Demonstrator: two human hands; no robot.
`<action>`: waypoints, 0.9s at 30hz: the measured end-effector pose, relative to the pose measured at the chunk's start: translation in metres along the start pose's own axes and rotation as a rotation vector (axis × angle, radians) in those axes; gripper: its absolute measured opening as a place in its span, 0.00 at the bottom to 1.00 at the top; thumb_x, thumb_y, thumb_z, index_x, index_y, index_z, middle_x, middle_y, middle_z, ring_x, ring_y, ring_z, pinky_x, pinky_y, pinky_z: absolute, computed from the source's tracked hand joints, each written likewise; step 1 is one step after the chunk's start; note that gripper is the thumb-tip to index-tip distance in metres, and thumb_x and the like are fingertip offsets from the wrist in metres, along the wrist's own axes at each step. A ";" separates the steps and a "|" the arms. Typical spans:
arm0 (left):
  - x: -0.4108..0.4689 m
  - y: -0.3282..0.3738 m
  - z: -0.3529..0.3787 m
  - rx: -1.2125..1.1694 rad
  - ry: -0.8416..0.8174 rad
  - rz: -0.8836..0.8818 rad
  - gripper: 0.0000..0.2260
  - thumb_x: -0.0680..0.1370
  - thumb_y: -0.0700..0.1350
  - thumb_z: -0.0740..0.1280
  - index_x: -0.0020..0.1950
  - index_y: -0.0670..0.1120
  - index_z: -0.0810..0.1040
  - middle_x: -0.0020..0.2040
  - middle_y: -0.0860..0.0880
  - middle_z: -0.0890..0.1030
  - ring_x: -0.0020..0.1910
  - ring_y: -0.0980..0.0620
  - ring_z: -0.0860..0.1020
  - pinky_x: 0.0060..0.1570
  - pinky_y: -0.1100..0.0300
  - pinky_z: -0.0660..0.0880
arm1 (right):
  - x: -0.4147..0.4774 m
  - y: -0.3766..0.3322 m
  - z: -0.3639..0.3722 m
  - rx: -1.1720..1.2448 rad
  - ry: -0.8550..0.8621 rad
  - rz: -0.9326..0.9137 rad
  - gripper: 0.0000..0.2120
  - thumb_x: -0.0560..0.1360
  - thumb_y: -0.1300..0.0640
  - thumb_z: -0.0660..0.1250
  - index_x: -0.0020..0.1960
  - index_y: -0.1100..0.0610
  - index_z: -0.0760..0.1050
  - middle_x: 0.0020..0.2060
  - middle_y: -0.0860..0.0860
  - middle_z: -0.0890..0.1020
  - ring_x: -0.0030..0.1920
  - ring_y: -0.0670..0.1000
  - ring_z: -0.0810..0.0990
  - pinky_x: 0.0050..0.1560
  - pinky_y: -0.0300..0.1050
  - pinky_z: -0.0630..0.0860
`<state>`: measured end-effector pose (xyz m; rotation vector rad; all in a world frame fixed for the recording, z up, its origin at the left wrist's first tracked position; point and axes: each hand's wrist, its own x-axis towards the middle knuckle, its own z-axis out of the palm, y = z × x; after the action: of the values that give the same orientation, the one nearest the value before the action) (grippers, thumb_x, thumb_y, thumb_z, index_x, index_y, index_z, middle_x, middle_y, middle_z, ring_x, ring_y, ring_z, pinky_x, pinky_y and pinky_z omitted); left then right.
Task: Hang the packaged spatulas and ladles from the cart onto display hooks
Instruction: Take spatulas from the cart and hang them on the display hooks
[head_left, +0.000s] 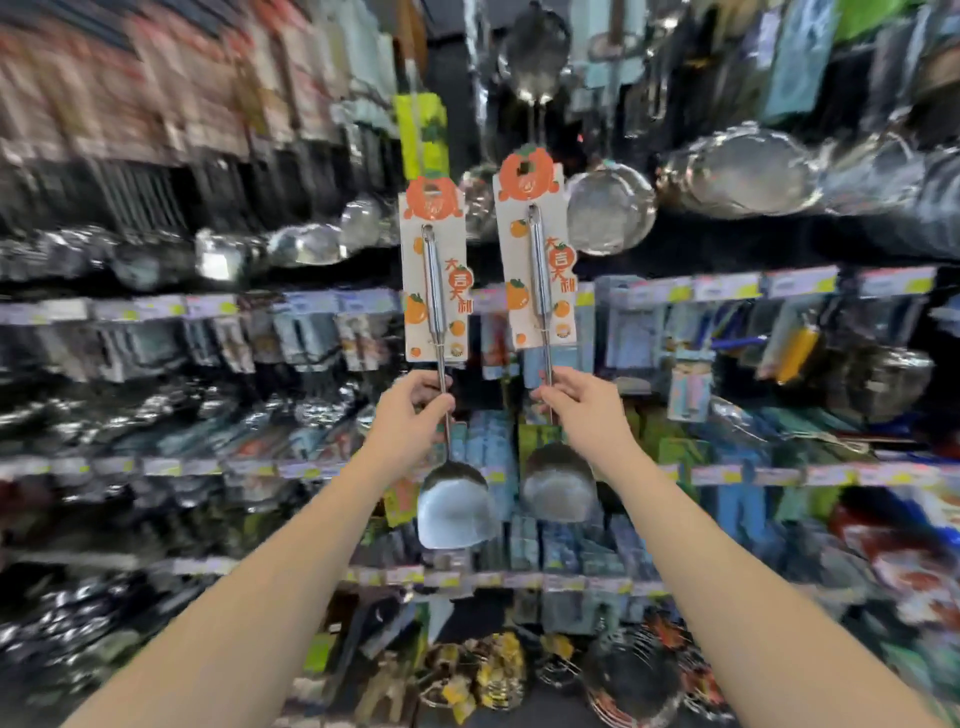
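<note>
Upright, side by side before blurred shelves (156, 309): left hand (415, 410) pinches the left spatula (454, 512) by its shaft, right hand (576, 405) pinches the right spatula (558, 491); tangerine-printed cards (514, 262) read 大吉大利.

Left hand (410, 410) hides part of spatula (457, 514); shelf goods (156, 338) blurred, perhaps utensils.

Two carded spatulas are held upright before blurred shelves (156, 467): left spatula (441, 332) gripped by left hand (410, 410), right spatula (543, 291) by right hand (584, 402).
</note>
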<state>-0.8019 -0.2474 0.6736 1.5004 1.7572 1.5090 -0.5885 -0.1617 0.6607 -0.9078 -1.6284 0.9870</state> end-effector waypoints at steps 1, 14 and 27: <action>0.000 -0.004 -0.025 -0.002 0.013 -0.004 0.07 0.83 0.42 0.68 0.53 0.55 0.76 0.48 0.49 0.83 0.49 0.42 0.84 0.46 0.45 0.85 | 0.003 -0.007 0.024 0.013 -0.011 -0.004 0.12 0.81 0.67 0.66 0.64 0.65 0.78 0.44 0.54 0.85 0.34 0.39 0.83 0.40 0.30 0.77; 0.048 -0.073 -0.259 0.065 0.181 -0.012 0.11 0.82 0.45 0.70 0.63 0.47 0.77 0.54 0.47 0.84 0.48 0.47 0.84 0.43 0.52 0.85 | 0.047 -0.086 0.264 0.081 -0.162 -0.080 0.13 0.80 0.66 0.67 0.51 0.49 0.83 0.41 0.48 0.88 0.41 0.54 0.87 0.58 0.59 0.82; 0.145 -0.122 -0.402 0.036 0.304 -0.002 0.09 0.83 0.43 0.68 0.63 0.47 0.76 0.51 0.47 0.83 0.50 0.47 0.84 0.47 0.49 0.85 | 0.151 -0.132 0.447 0.153 -0.282 -0.178 0.13 0.81 0.68 0.64 0.56 0.55 0.83 0.44 0.52 0.87 0.36 0.46 0.84 0.38 0.35 0.79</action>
<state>-1.2361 -0.2918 0.7573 1.3402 1.9600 1.7896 -1.0692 -0.1554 0.7550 -0.5271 -1.8043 1.1346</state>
